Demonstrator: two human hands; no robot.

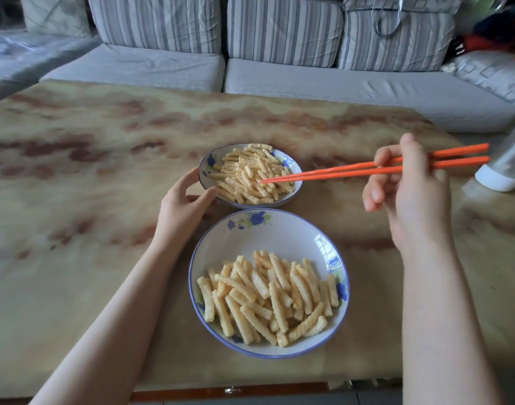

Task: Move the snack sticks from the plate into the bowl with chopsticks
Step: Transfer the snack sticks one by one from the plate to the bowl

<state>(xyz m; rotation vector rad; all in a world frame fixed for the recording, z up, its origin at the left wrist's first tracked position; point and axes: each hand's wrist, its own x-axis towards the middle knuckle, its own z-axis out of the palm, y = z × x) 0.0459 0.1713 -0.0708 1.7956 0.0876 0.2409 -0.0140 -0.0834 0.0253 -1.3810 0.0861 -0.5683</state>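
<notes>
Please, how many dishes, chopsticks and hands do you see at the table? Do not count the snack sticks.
White ceramic dishes with blue flowers: 2, far bowl, near plate
Long orange chopsticks: 2
Hands: 2, left hand, right hand
Total: 6

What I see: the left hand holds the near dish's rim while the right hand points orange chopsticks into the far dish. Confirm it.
Wrong dish. The head view shows the left hand holding the rim of the far dish, not of the near dish. The right hand does point the orange chopsticks into the far dish.
</notes>
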